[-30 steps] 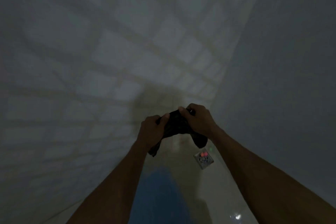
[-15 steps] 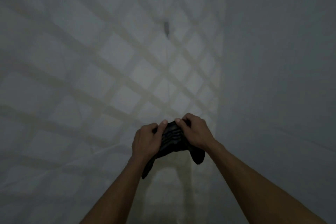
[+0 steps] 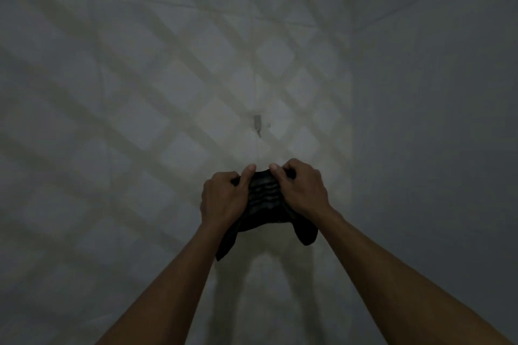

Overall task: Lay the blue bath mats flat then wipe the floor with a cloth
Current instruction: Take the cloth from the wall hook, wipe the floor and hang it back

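A dark bunched cloth [image 3: 265, 199] is stretched between both hands in the lower middle of the head view. My left hand [image 3: 222, 199] grips its left side and my right hand [image 3: 301, 190] grips its right side, thumbs on top. Loose ends hang down below each hand. Behind the hands is a pale tiled wall [image 3: 168, 92] with a faint diamond pattern. No blue bath mat is in view.
A small dark fitting [image 3: 257, 122] sticks out of the tiled wall above my hands. A plain grey wall [image 3: 434, 120] meets the tiled one at a corner on the right. The room is dim.
The view has tilted upward: the blue mat and the floor drain have left the frame, and the wall fitting has come into sight. Both hands still hold the cloth.
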Demonstrator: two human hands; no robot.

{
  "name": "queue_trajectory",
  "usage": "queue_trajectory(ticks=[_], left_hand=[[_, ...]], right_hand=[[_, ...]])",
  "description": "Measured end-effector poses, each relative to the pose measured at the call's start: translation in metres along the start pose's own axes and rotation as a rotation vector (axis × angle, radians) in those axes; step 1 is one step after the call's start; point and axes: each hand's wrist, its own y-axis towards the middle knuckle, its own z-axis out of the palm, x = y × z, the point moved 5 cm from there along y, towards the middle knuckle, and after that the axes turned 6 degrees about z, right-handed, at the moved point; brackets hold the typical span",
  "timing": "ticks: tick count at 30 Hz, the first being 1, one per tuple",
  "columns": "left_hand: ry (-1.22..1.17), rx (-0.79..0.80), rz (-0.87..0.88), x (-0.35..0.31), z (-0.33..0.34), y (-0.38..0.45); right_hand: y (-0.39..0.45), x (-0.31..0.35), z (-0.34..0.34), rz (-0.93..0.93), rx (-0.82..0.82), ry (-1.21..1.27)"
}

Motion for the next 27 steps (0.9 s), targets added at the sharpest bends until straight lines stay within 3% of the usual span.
queue_trajectory(ticks=[6,11,22,27], left_hand=[[0.071,-0.165,-0.022,-0.042,-0.004,0.05],[0.238,-0.29,0.079,-0.068,-0.018,0.081],[0.464,-0.307,0.182,-0.07,-0.012,0.109],[0.522,-0.331,0.189,-0.07,-0.006,0.113]], right_hand=[[0.071,0.02,-0.025,-0.137,-0.021,0.106],[0.112,0.035,-0.03,-0.235,-0.034,0.221],[0.138,0.047,-0.007,-0.332,-0.21,0.193],[0.136,0.049,0.0,-0.391,-0.238,0.041]])
